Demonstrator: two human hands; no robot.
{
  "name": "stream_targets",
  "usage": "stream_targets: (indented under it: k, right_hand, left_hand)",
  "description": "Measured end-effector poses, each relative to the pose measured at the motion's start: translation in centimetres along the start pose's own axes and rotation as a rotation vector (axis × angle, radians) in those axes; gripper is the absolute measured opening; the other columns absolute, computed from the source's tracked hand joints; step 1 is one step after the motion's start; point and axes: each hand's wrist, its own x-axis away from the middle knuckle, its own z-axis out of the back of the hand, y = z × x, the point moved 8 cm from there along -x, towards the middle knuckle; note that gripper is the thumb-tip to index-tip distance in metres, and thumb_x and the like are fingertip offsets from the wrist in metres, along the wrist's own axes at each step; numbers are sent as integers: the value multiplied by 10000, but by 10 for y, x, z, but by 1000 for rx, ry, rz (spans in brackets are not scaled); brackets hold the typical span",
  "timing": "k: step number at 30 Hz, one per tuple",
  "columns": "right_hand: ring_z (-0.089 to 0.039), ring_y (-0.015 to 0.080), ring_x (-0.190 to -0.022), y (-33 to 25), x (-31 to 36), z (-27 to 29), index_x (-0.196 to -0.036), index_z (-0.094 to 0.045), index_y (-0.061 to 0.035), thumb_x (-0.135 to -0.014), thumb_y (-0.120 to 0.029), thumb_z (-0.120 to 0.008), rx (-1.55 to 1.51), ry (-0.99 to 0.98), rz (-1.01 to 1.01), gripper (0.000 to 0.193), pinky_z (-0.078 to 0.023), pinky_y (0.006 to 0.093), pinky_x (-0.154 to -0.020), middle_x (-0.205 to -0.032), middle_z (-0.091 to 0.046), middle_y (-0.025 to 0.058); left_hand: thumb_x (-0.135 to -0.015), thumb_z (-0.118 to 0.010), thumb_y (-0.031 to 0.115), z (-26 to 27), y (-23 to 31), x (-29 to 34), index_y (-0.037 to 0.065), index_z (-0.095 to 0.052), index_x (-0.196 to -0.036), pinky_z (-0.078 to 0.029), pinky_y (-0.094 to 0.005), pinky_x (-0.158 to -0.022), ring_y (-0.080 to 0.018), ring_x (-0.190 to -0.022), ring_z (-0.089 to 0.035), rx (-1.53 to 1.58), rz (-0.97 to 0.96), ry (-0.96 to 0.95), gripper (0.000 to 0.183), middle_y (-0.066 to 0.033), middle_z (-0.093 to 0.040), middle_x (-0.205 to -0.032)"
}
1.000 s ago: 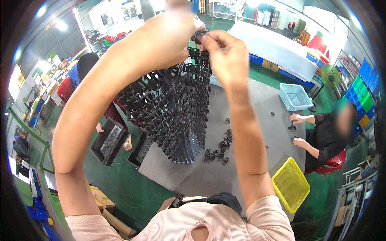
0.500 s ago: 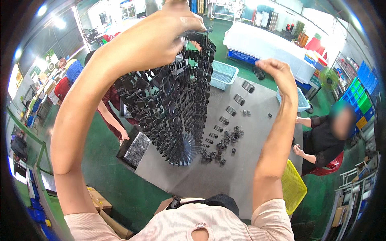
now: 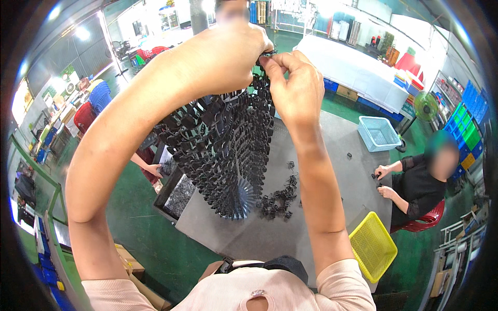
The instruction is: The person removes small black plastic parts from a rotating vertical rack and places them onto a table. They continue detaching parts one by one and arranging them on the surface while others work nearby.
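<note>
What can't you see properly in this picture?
- Head view: the top of the black parts rack is hidden behind the left hand and right hand.
- The small black parts on the grey table are too small to tell their shape.
- A co-worker's face is blurred.

rack top: hidden behind left hand (image 3: 228, 62) | black parts (image 3: 277, 199): too small to identify | co-worker's face: blurred | yellow basket (image 3: 372, 248): contents indiscernible

one hanging cluster of black plastic parts (image 3: 223, 150), one yellow basket (image 3: 372, 246), one blue basket (image 3: 379, 133), two hands (image 3: 228, 57)
</note>
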Motion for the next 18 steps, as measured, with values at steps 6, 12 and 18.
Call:
stream_targets:
  k: [6, 12, 18]
  right_hand:
    - [-629, 197, -963, 43, -8, -14, -893, -756, -26, -833, -196, -703, -582, -352, -239, 187, -429, 327, -900, -925, -713, 100]
    - [-609, 172, -925, 104, 5, 25, -888, -750, -11, -834, -185, -722, -670, -350, -403, 184, -391, 297, -926, -892, -713, 57]
    - [-576, 110, -758, 142, -14, 65, -922, -751, -32, -856, -291, -718, 414, -509, -414, 269, -457, 270, -717, -754, -669, 31]
  left_hand:
    - [-677, -614, -82, 7, 8, 12, -11, -686, -1061, -462, -424, -970, -330, -1048, -639, -5, -38, 153, 397, -199, -677, -1024]
    - [-796, -561, 0, -1, -11, 21, 31, -627, -1194, -481, -469, -869, -387, -943, -629, -22, 63, 24, 404, -236, -649, -1000]
    - [-761, -589, -14, 13, -13, 31, -23, -634, -1141, -481, -432, -922, -377, -1025, -621, 76, -100, 220, 383, -227, -655, -1033]
